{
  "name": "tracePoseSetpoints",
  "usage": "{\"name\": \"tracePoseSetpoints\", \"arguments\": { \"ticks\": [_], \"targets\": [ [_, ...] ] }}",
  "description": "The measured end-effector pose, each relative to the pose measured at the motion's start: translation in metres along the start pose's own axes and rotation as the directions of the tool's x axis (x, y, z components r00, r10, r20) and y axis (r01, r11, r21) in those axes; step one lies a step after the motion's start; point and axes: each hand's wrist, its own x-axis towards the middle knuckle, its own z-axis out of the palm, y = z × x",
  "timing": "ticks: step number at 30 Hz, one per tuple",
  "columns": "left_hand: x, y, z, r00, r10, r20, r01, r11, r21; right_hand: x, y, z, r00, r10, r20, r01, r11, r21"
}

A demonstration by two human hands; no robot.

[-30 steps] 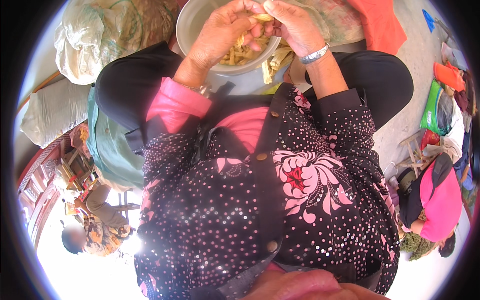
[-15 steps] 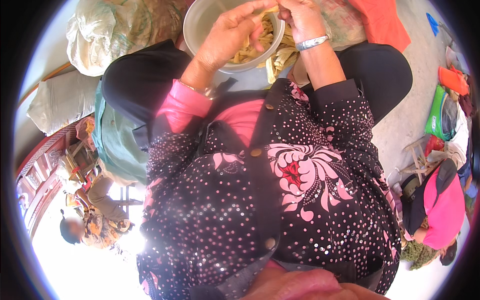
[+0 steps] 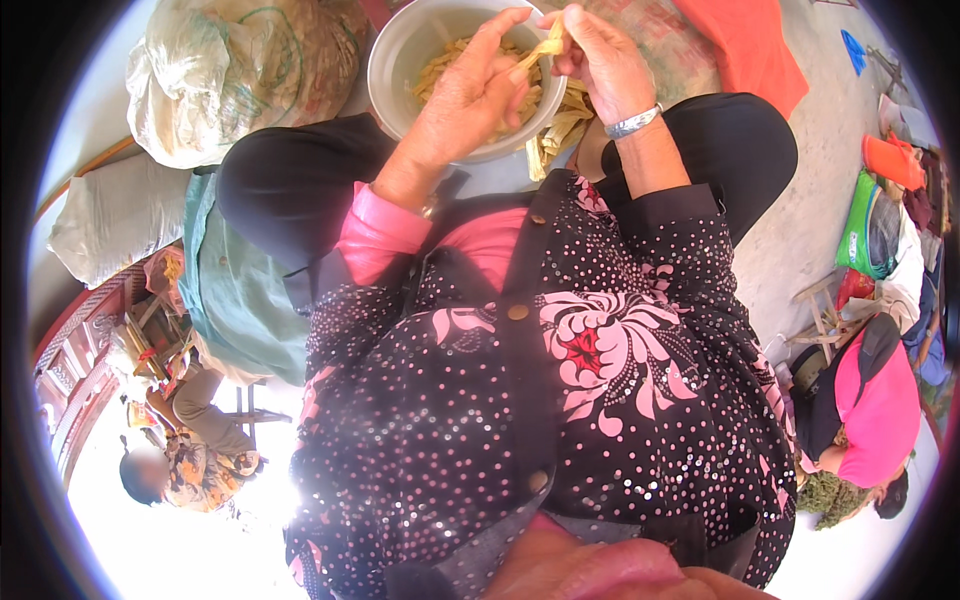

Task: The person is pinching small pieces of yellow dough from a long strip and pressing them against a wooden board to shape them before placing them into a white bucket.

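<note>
A pale yellow, twisted flat strip [image 3: 546,48], dry-looking and of a kind I cannot make out, stretches between my hands over a white bucket [image 3: 385,75]. My right hand [image 3: 606,68], with a silver bracelet at its wrist, pinches the upper end. The lower end runs into my left hand [image 3: 468,95], whose thumb side closes on it while its index finger stretches out; that grip is partly hidden. Small yellow pieces [image 3: 440,62] lie in the bucket, partly covered by my left hand. Longer yellow strips [image 3: 562,130] are heaped beside the bucket, below my right hand.
Filled clear plastic sacks [image 3: 190,75] stand at the far left. An orange-red cloth or bag [image 3: 745,45] lies at the far right. My knees flank the bucket. One person [image 3: 190,460] sits at the left, another in pink [image 3: 878,400] at the right, by a small wooden stool [image 3: 822,318].
My hands have come slightly nearer. More of the strip shows between them, and more of the bucket's inside is visible. The whole view has shifted a little.
</note>
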Motion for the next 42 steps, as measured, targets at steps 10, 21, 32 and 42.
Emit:
{"name": "tracePoseSetpoints", "arguments": {
  "ticks": [10,21,32,42],
  "targets": [
    [0.006,-0.010,-0.023,0.998,-0.005,-0.067,0.004,1.000,-0.013,-0.002,-0.010,0.026,0.915,0.346,0.209,-0.365,0.929,0.059],
    [-0.002,-0.001,-0.027,0.997,-0.034,-0.067,0.029,0.997,-0.068,-0.009,-0.026,0.030,0.931,0.325,0.165,-0.352,0.919,0.177],
    [-0.009,0.014,-0.054,0.996,0.032,-0.083,-0.031,0.999,0.019,0.006,-0.043,0.055,0.946,0.312,0.084,-0.321,0.939,0.125],
    [0.058,0.053,-0.138,0.920,0.117,-0.375,-0.120,0.993,0.013,0.123,-0.061,0.103,0.980,-0.054,0.192,0.079,0.989,-0.125]
  ]
}}
